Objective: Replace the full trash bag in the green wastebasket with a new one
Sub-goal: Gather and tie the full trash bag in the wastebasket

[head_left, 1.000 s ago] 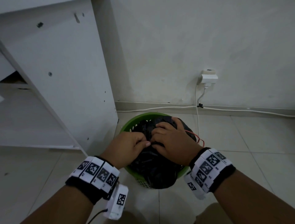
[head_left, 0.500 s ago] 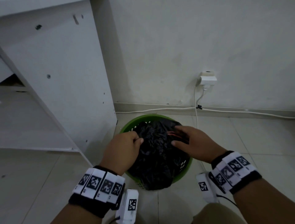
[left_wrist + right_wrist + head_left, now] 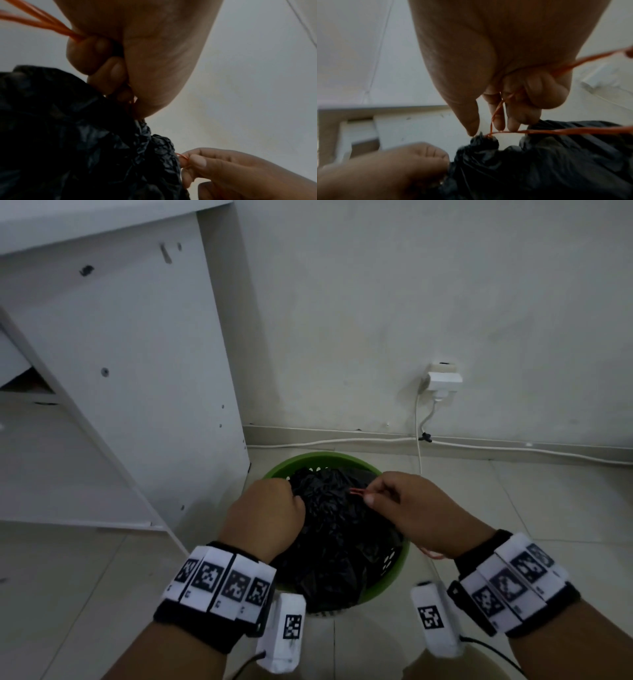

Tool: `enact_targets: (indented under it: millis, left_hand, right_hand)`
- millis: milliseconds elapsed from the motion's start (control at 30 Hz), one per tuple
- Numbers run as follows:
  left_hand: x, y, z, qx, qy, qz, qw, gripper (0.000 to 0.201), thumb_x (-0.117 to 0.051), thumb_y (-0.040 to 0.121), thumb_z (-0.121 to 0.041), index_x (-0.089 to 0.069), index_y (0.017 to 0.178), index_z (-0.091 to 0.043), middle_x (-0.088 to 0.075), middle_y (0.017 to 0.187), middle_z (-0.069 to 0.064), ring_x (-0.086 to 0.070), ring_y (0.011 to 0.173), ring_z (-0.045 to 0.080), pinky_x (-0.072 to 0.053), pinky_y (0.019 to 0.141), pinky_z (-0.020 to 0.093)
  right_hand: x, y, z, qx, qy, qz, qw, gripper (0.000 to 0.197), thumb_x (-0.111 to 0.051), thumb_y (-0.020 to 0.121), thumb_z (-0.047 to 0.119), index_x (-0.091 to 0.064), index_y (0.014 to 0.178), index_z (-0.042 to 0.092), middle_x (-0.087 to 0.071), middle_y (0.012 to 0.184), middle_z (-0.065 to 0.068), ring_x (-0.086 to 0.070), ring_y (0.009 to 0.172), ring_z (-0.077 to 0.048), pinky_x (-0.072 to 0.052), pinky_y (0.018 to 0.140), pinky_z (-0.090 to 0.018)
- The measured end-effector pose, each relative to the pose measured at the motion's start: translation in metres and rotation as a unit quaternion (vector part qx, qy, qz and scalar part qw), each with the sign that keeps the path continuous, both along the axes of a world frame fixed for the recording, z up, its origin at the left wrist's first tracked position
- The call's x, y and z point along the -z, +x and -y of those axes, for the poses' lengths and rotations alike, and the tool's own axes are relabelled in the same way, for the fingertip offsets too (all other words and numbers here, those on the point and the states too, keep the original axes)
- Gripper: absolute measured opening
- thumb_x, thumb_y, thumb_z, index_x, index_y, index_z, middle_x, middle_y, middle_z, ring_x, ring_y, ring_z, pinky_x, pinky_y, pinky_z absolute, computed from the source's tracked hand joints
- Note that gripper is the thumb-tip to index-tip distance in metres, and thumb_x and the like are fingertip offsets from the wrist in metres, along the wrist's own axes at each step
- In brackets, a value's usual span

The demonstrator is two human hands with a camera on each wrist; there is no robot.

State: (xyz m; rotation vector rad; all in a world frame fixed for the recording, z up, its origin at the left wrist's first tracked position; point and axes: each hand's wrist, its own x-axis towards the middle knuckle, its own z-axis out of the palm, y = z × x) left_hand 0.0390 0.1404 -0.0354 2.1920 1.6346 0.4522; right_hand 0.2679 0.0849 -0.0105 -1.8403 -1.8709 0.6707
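Head view: we see a round green plastic wastebasket (image 3: 387, 580) with a perforated wall standing on the tiled floor (image 3: 548, 508), close to a white cabinet panel (image 3: 137, 371) and near the wall. Inside it sits a crumpled black plastic trash bag (image 3: 335, 542), filling the basket, its top gathered. Our left hand (image 3: 265, 513) is clenched at the bag's left top edge. Our right hand (image 3: 414, 505) pinches a thin orange drawstring (image 3: 358, 492) over the bag's right side. Behind, a white plug (image 3: 443, 378) sits in a wall socket, its white cable (image 3: 342, 441) running along the skirting.

Left wrist view adds what the head view hides: the left fingers (image 3: 109, 75) curl round doubled orange drawstring strands, which leave the fist at upper left; the bag's bunched neck lies just below.

Right wrist view shows the drawstring threading between the right fingers (image 3: 513, 116) down to the bag's puckered neck, with another strand stretched rightward across the bag.
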Motion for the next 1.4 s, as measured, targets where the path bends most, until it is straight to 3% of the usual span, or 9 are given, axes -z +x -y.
enact_targets:
  millis: [167,267,400,600,700,900,1067,1167,1400]
  left_hand:
    - [-0.007,0.0,0.001,0.016,0.026,-0.021,0.999,0.037,-0.047,0.1,-0.033,-0.05,0.068,-0.015,-0.051,0.067,-0.003,-0.053,0.065,0.015,-0.037,0.058,0.03]
    - [-0.005,-0.002,0.003,0.018,0.02,-0.005,1.0,0.04,-0.05,0.1,-0.031,-0.048,0.064,-0.015,-0.048,0.062,-0.004,-0.047,0.057,0.01,-0.031,0.055,0.03]
    - [-0.003,-0.006,0.003,-0.013,-0.01,0.018,1.0,0.039,-0.049,0.1,-0.03,-0.05,0.065,-0.013,-0.051,0.065,0.0,-0.049,0.06,0.011,-0.035,0.057,0.03]
    - [-0.011,-0.001,0.009,-0.011,0.063,-0.063,0.996,0.033,-0.044,0.102,-0.033,-0.044,0.072,-0.018,-0.049,0.07,-0.004,-0.049,0.065,0.015,-0.033,0.057,0.029]
    - [-0.019,0.003,0.001,0.006,-0.02,-0.011,1.0,0.04,-0.048,0.098,-0.027,-0.042,0.061,-0.014,-0.045,0.061,-0.001,-0.048,0.058,0.016,-0.032,0.049,0.03]
    - [-0.047,0.017,0.004,-0.062,-0.193,0.32,0.926,0.036,-0.058,0.098,-0.027,-0.066,0.068,-0.008,-0.067,0.057,0.002,-0.048,0.041,0.01,-0.039,0.049,0.024]
    - [-0.036,0.018,0.018,0.031,-0.161,0.31,0.936,0.036,-0.051,0.101,-0.039,-0.077,0.088,-0.017,-0.078,0.083,-0.005,-0.072,0.082,0.012,-0.058,0.077,0.036]
    - [-0.023,0.009,0.023,0.088,-0.12,0.278,0.949,0.057,-0.041,0.098,-0.059,-0.07,0.072,-0.017,-0.073,0.078,0.0,-0.069,0.078,0.014,-0.055,0.081,0.039]
    - [-0.021,0.014,0.027,0.186,-0.08,0.292,0.935,0.025,-0.051,0.089,-0.038,-0.069,0.084,-0.022,-0.07,0.079,0.0,-0.066,0.077,0.021,-0.053,0.076,0.046]
  right_hand:
    - [0.02,-0.01,-0.007,-0.013,0.039,0.144,0.989,0.052,-0.061,0.09,0.046,-0.051,0.135,0.024,-0.059,0.129,0.002,-0.053,0.114,-0.023,-0.045,0.096,-0.04]
    - [0.025,-0.014,-0.011,-0.011,0.07,0.173,0.982,0.035,-0.059,0.092,0.035,-0.061,0.126,0.027,-0.068,0.119,0.002,-0.058,0.11,-0.024,-0.045,0.094,-0.041]
    - [0.021,-0.012,-0.011,-0.033,0.04,0.032,0.998,0.018,-0.055,0.098,0.026,-0.072,0.1,0.021,-0.073,0.094,0.007,-0.059,0.079,-0.001,-0.044,0.07,-0.016]
    - [-0.011,-0.017,0.002,0.062,-0.115,-0.298,0.945,0.027,-0.058,0.097,0.032,-0.069,0.078,0.015,-0.038,0.05,0.004,-0.031,0.042,-0.012,-0.022,0.047,-0.026]
    - [-0.026,-0.035,0.005,-0.005,0.07,-0.11,0.991,0.021,-0.058,0.096,0.028,-0.068,0.081,0.019,-0.058,0.061,0.013,-0.052,0.056,-0.002,-0.036,0.054,-0.016]
    - [0.017,-0.074,0.018,-0.157,0.181,0.177,0.954,0.023,-0.05,0.096,0.029,-0.063,0.08,0.02,-0.064,0.075,-0.001,-0.059,0.063,-0.023,-0.044,0.051,-0.033]
    - [0.025,-0.078,0.014,-0.208,0.174,0.048,0.961,0.018,-0.053,0.097,0.01,-0.067,0.105,0.003,-0.071,0.091,-0.014,-0.055,0.073,-0.017,-0.034,0.065,-0.014]
    - [0.006,-0.06,0.009,-0.159,0.123,-0.043,0.979,0.021,-0.047,0.102,0.016,-0.064,0.107,0.005,-0.07,0.098,-0.01,-0.061,0.082,-0.016,-0.047,0.074,-0.027]
    - [-0.016,-0.045,0.004,-0.039,0.101,-0.207,0.972,0.024,-0.048,0.103,0.026,-0.06,0.088,0.01,-0.055,0.055,0.01,-0.049,0.048,-0.006,-0.04,0.051,-0.023]
